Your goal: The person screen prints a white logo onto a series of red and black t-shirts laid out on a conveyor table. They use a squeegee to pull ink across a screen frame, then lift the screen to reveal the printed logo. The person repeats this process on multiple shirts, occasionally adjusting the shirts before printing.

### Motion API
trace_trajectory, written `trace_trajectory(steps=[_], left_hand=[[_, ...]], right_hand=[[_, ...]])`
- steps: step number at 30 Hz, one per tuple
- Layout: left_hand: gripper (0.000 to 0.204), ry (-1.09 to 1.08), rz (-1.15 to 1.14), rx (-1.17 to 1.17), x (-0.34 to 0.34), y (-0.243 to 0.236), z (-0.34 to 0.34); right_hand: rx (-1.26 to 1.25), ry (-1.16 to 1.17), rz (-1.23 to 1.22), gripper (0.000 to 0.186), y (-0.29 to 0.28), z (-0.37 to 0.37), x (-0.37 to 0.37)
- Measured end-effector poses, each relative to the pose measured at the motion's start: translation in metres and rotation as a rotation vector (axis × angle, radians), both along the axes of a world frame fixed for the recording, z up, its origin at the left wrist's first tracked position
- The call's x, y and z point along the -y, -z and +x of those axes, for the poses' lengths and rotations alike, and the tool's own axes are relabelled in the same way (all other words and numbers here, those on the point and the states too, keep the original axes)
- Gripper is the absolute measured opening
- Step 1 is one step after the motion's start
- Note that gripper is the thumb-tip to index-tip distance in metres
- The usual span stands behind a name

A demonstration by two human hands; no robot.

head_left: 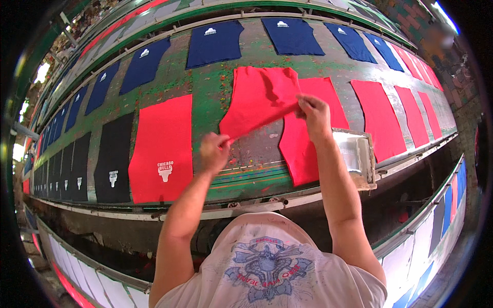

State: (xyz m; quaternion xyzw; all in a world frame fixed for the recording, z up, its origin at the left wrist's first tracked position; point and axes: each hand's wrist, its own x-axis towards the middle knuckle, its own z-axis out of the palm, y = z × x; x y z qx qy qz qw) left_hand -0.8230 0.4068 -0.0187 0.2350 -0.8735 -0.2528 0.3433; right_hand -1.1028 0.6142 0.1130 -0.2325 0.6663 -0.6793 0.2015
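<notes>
A red fabric panel [259,97] is stretched between my two hands, its near edge raised off the table and its far part on the surface. My left hand [213,151] pinches the near left corner. My right hand [314,115] grips the right corner, its fingers closed on the cloth. Beneath my right forearm lies another red panel [303,159], flat and plain. To the left of my left hand, a red panel [159,123] carries a white bull-head print. A small wooden-edged frame [367,164] with a white inside sits at the table edge, right of my right forearm.
The long paint-stained green table [208,92] has a rail [246,208] along its near edge. Black printed panels [115,154] lie to the left, navy printed panels [213,43] along the far side, plain red panels [377,118] to the right. Another table [426,231] stands behind me.
</notes>
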Motion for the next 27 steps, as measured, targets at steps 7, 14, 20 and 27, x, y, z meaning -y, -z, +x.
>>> trace_trajectory(steps=[7,14,20,27], left_hand=[[0.012,-0.119,-0.285,-0.452,0.083,-0.206,-0.014],[0.029,0.118,0.139,-0.677,0.083,-0.352,0.032],[0.035,0.114,0.218,-0.745,0.086,-0.404,0.085],[0.030,-0.016,0.089,-0.723,0.080,-0.403,0.111]], right_hand=[[-0.752,0.075,-0.055,0.028,-0.142,-0.012,0.029],[-1.323,0.374,0.003,0.014,-0.240,0.000,0.029],[-0.828,-0.032,-0.158,0.006,-0.276,0.010,0.026],[-1.225,0.034,-0.144,0.014,-0.271,0.027,0.017]])
